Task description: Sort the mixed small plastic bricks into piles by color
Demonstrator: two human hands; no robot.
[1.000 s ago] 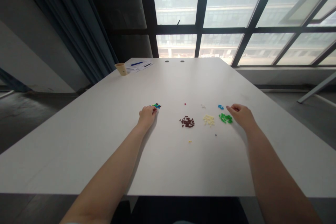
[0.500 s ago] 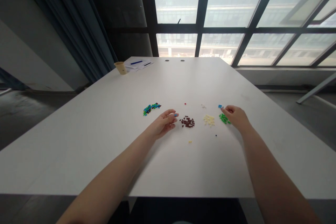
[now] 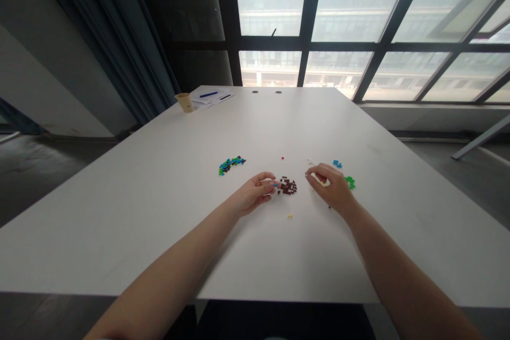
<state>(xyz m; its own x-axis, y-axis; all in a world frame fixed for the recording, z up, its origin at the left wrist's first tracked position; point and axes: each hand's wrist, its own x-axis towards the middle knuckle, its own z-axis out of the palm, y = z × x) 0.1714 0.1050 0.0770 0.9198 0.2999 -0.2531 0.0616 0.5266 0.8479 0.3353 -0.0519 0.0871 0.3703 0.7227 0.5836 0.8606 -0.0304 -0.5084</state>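
Observation:
My left hand (image 3: 258, 194) is beside the pile of dark brown toy bricks (image 3: 287, 186), its fingers closed loosely with a small blue brick (image 3: 275, 185) between thumb and fingertips. My right hand (image 3: 330, 186) hovers over the pale yellow bricks (image 3: 323, 184), mostly hiding them. Its fingers are loosely curled, thumb and forefinger slightly apart, and no brick shows in them. Behind its wrist side lies a pile of green bricks (image 3: 350, 182), partly covered. A few blue bricks (image 3: 337, 163) lie just beyond that hand.
A mixed heap of bricks (image 3: 231, 164) lies to the left. Single small pieces include a red one (image 3: 282, 158), yellow ones (image 3: 290, 216) and a black one (image 3: 329, 207). Whitish pieces (image 3: 309, 161) lie farther back. A paper cup (image 3: 185, 102) and papers (image 3: 213, 96) stand at the far left.
My right hand has moved left from the blue and green bricks to above the pale yellow ones. My left hand has shifted slightly right, still with the blue brick.

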